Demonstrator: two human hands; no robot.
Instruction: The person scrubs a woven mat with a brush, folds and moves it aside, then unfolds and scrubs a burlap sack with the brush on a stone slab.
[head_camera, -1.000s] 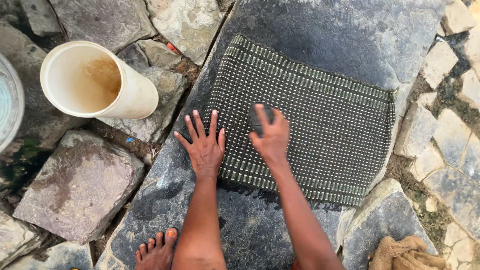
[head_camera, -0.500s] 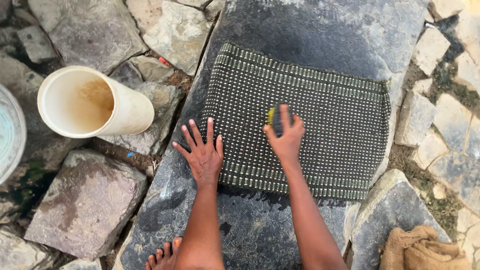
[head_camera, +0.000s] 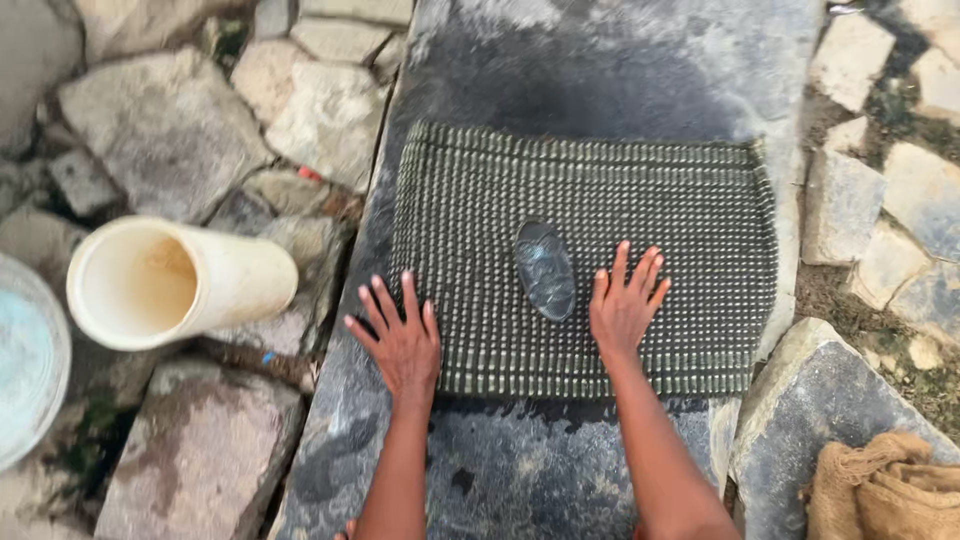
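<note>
Two hands, left (head_camera: 400, 340) and right (head_camera: 622, 305), one woven mat (head_camera: 680, 240), one dark scrub brush (head_camera: 544, 269), one cream bucket (head_camera: 180, 282), one pale basin (head_camera: 25, 360), one burlap sack (head_camera: 880, 490)

The mat (head_camera: 590, 250) is coarse woven cloth, dark green with pale stitched dashes in rows, matt and ribbed, frayed along its near edge. It lies on a slab (head_camera: 560, 70) of dark grey stone, wet-looking and slightly sheeny beyond the mat, rough and mottled. On the mat rests a brush (head_camera: 544, 268) with a dark, glossy plastic back. Left of the mat, a cream bucket (head_camera: 240, 275) is smooth matt plastic, stained brown inside. The paving stones (head_camera: 160, 130) around the slab are pale, dry and rough. Right of the mat's near corner, a sack (head_camera: 880, 490) is coarse brown jute.
</note>
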